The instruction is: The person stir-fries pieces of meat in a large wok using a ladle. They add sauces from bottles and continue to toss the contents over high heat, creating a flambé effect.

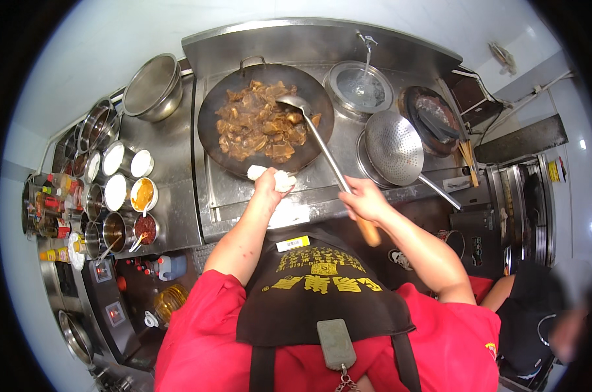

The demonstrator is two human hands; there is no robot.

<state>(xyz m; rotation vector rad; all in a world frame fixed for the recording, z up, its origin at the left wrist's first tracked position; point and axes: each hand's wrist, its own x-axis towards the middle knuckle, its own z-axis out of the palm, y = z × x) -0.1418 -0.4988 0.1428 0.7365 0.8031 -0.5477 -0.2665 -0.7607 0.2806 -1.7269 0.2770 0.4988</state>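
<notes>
A large dark wok sits on the steel stove, holding a heap of brown sauced meat pieces. My left hand grips the wok's near edge through a folded white cloth; the handle beneath is hidden. In my right hand is the shaft of a long steel ladle, its wooden end sticking out below the fist. The ladle's bowl rests among the meat at the right side of the wok.
Water runs from a tap into a round pot. A perforated strainer lies over another pot at right. Seasoning bowls and bottles crowd the left counter near a large steel bowl. Another person is at lower right.
</notes>
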